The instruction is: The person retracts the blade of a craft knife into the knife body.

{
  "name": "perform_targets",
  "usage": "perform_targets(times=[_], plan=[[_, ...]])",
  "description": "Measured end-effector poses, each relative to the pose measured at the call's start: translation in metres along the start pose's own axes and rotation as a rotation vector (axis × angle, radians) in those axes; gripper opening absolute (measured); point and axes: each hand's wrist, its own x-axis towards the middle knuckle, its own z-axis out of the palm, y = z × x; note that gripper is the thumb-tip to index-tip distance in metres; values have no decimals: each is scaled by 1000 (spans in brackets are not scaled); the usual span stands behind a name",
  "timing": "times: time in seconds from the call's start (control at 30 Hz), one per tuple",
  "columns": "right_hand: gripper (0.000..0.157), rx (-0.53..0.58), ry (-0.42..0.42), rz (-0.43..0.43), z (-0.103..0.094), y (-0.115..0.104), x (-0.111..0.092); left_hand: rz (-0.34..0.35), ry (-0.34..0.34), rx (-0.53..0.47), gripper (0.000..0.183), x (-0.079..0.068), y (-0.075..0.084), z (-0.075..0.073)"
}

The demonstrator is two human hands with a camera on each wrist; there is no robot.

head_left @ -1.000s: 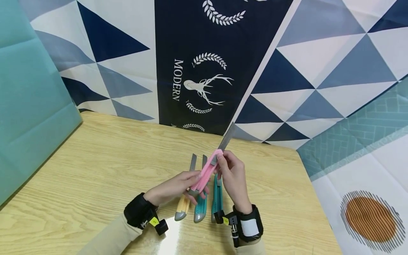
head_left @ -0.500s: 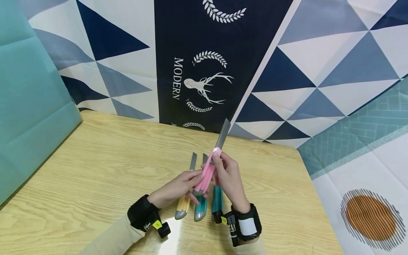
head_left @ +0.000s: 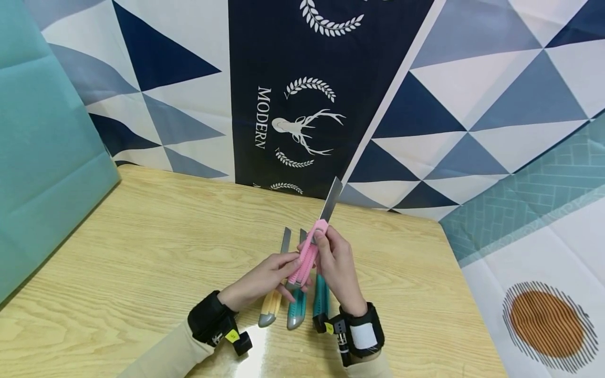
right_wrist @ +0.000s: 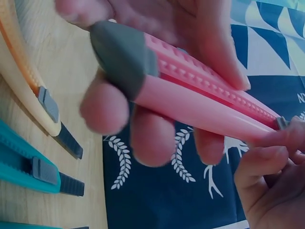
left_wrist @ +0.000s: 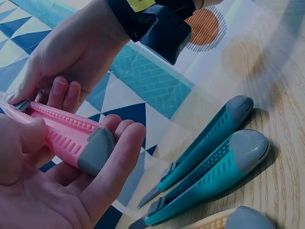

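Note:
Above the table, both hands hold a pink utility knife [head_left: 308,260] whose long blade [head_left: 332,199] sticks out, pointing up toward the back wall. My left hand [head_left: 264,275] grips the grey-capped rear end, thumb on top and fingers beneath. At the front, my right hand [head_left: 339,270] pinches the handle, its thumb at the grey slider [right_wrist: 282,122]. A yellow utility knife [head_left: 271,304] and two teal utility knives, the middle one [head_left: 296,311] and the right one [head_left: 321,296], lie below on the table, blades extended and partly hidden by the hands.
The wood-grain table [head_left: 165,236] meets a patterned cloth wall [head_left: 293,121] at the back. A teal panel [head_left: 52,157] borders the left, and a printed cloth [head_left: 529,252] hangs along the right. Each wrist wears a black strap with a camera.
The pink utility knife has turned slightly more upright, its blade tip shifting left. My right hand has moved a little left with it. Over the last half second hardly anything differs.

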Motion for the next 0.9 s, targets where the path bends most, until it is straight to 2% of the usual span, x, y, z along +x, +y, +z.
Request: perform_targets(times=[0.27, 0.63, 0.9], plan=[[21, -8, 3, -49, 3, 0, -1, -4, 27, -17, 45, -1, 3, 0], [21, -27, 4, -52, 3, -1, -1, -20, 34, -15, 43, -2, 2, 0], [19, 16, -12, -29, 3, -3, -1, -6, 47, -3, 45, -2, 3, 0]])
